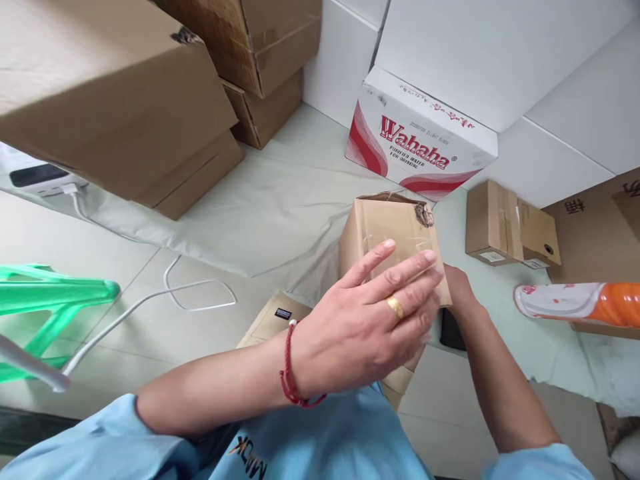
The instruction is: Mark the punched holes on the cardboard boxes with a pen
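A small cardboard box [395, 223] with clear tape and a torn dark patch at one corner is in front of me, at the edge of the cloth-covered surface. My left hand [380, 320], with a gold ring and a red cord bracelet, lies across the near part of its taped face, fingers stretched and spread. Against the box's right side is my right hand [457, 290]; it supports the box there, and its fingers are hidden behind it. Whether the box also rests on the surface cannot be seen.
A white and red Wahaha carton [415, 143] stands against the wall. Large brown boxes [150, 120] fill the left. On the right are a taped small box [510, 223] and an orange-white can [585, 303]. A green plastic stool [55, 300] and white cable [150, 293] are lower left.
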Demonstrator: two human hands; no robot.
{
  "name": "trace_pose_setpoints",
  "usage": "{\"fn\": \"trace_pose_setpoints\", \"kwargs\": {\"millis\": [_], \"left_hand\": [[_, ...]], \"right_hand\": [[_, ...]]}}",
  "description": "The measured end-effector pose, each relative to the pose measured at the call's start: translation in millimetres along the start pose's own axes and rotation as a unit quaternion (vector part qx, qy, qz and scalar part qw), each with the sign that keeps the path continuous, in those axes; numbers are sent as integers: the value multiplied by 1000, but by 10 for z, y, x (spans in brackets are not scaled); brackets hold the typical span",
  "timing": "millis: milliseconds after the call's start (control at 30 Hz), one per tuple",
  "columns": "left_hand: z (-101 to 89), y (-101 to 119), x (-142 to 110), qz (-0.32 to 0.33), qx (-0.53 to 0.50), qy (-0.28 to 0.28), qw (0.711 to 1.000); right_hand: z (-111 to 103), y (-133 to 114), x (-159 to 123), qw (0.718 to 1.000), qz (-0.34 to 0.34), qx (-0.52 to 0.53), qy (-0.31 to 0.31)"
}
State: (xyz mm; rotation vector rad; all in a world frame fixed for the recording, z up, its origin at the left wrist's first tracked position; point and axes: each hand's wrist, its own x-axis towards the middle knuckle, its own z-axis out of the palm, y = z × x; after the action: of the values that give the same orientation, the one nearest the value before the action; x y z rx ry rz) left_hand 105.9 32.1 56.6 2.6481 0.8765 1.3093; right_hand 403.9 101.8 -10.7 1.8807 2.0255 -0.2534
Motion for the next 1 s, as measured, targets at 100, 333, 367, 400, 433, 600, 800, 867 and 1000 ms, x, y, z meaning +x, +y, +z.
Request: {"fn": "trace_pose_setpoints", "kwargs": {"millis": [100,333,367,400,433,600,800,867,1000], "left_hand": [[136,-54,29,14,44,-35,998],[203,-64,-8,-17,42,-2,999],[199,-58,2,-18,42,2,999],[201,-55,12,-18,41,10,999],[208,-57,21,-18,41,20,999],[305,-120,9,3,38,115,993],[367,-144,-39,11,23,138,990],[365,-137,-41,10,23,146,989],[349,-132,-49,1,18,150,988]], "right_hand": [[-70,12,78,999,-17,-28,-37],[-251,303,17,998,27,-14,55],[-303,345,-16,989,46,48,129],[-369,366,-54,965,56,140,216],[-449,356,-97,917,48,256,301],[-959,-210,-298,630,-119,672,372],[-1176,-984,-177,665,-149,664,307],[-1129,-1069,-107,686,-146,620,353],[-1062,-1128,-96,703,-86,521,477]]}}
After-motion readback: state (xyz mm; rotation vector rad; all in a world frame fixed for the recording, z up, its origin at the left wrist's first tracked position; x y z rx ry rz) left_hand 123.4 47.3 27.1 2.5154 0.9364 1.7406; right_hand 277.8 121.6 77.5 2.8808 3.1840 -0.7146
